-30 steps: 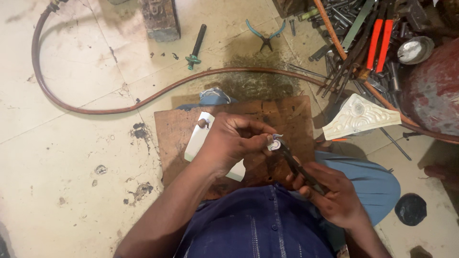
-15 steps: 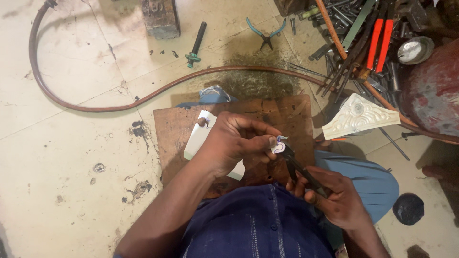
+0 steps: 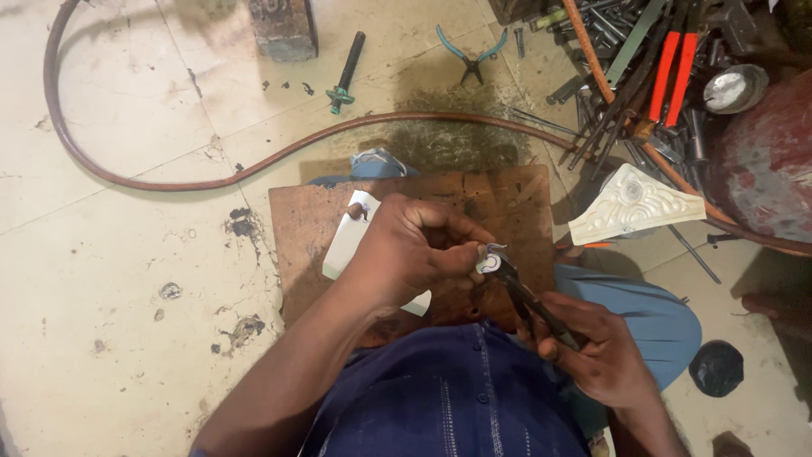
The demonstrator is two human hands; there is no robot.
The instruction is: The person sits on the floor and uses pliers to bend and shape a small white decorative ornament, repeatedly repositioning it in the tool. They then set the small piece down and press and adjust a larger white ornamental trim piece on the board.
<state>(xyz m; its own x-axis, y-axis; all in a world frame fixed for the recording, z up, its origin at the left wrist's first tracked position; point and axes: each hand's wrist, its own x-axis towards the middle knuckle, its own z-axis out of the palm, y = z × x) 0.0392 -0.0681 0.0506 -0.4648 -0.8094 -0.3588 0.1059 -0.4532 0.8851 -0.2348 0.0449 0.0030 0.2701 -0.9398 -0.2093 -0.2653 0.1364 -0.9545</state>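
Both hands are gripping: our left hand (image 3: 406, 254) is pinching a small silvery metal piece (image 3: 489, 261), our right hand (image 3: 596, 351) is closing dark pliers (image 3: 529, 296) onto it.

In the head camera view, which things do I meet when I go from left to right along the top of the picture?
Reddish hose → dark block → black tool with green tip → blue-handled pliers → orange-handled tool → small metal bowl.

Small silver metal piece (image 3: 489, 261): curled, shiny, held above brown board, pinched betw. fingertips and plier tips. Dark pliers (image 3: 533, 300): slim, shut on piece, handles angled down-right.
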